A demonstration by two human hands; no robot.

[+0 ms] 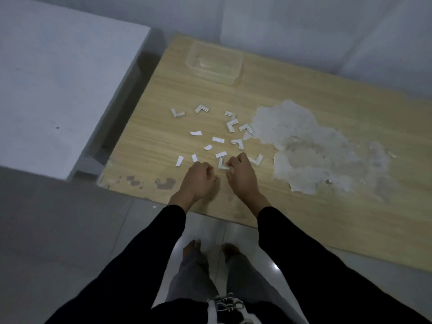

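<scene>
Looking down from the head view, the right grip (240, 177) pinches one end of a small white L-shaped corner piece (222, 164), which lies on the light wooden bench (149, 141) between both hands. The left grip (199, 181), fingers curled, sits just beside the piece; whether it holds anything cannot be told. More white corner pieces (237, 143) and white paper strips (196, 133) lie scattered beyond. A clear rectangular plastic tub (214, 63) stands farther back.
</scene>
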